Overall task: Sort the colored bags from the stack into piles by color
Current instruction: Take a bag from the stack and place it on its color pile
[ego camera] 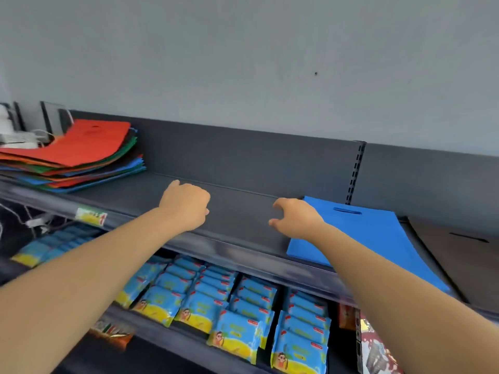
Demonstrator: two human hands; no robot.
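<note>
A stack of flat colored bags (81,155) lies at the left end of the dark top shelf (243,209), a red bag on top with orange, green and blue edges below. One blue bag (364,238) lies flat at the right of the shelf, and a brown bag (459,255) lies further right. My left hand (186,205) hovers over the bare middle of the shelf, fingers curled, holding nothing. My right hand (294,218) hangs just left of the blue bag, fingers loosely apart and empty, with its forearm crossing over the bag's near edge.
A grey wall rises behind the shelf, and a slotted upright post (355,174) stands behind the blue bag. Rows of blue and yellow snack packets (237,306) fill the lower shelf. White devices with cables (19,136) sit behind the stack at far left.
</note>
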